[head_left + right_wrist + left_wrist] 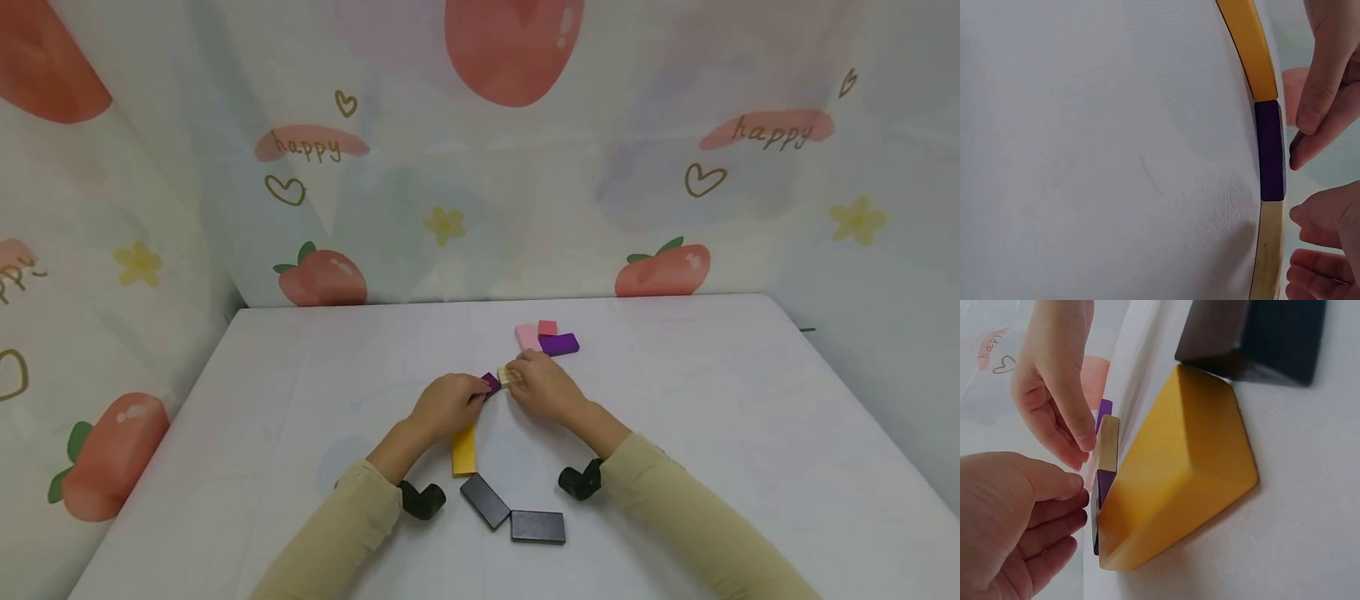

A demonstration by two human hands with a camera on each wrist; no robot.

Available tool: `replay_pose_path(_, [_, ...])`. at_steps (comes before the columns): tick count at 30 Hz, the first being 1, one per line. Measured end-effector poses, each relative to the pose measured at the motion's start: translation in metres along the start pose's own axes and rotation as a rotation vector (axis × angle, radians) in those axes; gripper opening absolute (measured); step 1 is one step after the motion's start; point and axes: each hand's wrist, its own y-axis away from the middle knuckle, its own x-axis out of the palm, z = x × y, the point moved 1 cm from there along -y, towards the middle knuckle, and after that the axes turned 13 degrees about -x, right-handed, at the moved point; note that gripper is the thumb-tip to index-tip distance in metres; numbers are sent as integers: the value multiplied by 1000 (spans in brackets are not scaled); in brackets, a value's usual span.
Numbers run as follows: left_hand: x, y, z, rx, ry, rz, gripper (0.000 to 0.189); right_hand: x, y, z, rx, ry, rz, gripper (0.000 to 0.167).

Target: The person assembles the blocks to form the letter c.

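Note:
My left hand point(450, 404) is just above a small dark purple block point(491, 384), its fingers loosely bent. The right wrist view shows a narrow gap between those fingertips and the purple block point(1270, 150). Close over a pale wooden block point(508, 377) is my right hand point(546, 386), thumb and fingers bent near its top. The wooden block point(1267, 250) meets the purple one end to end. At the purple block's other end lies a yellow block point(464, 452), partly hidden by the left hand in the head view.
Two dark grey blocks, one slanted point(485, 501) and one level point(537, 527), continue the curved row nearer me. Behind my right hand lie a pink block point(528, 337), a red block point(547, 327) and a longer purple block point(559, 344). A patterned cloth wall point(517, 200) backs the white table point(712, 400).

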Motion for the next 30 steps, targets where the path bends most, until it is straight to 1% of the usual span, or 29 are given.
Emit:
replay_pose_path(5, [0, 4, 3, 10, -22, 2, 21, -5, 3, 0, -34, 9, -42, 26])
replay_pose_path(8, [-3, 8, 4, 12, -28, 6, 22, -10, 6, -2, -37, 10, -66, 25])
replay_pose_path(15, [-9, 21, 6, 4, -21, -5, 25, -20, 16, -8, 10, -8, -90, 29])
replay_pose_path(18, [-8, 25, 9, 12, -27, -3, 26, -22, 19, -13, 36, -9, -90, 30])
replay_pose_path(23, [-6, 31, 12, 24, -16, 20, 29, -28, 22, -22, 86, 10, -75, 30])
replay_pose_path(25, [-6, 34, 10, 33, -5, 26, 30, -31, 22, -25, 82, 32, -83, 29])
replay_pose_path(27, [-5, 37, 8, 55, -4, 26, 31, -34, 22, -28, 58, 50, -99, 27])
replay_pose_path(30, [-5, 43, 4, 114, -8, 9, 30, -35, 23, -33, 45, 58, -112, 27])
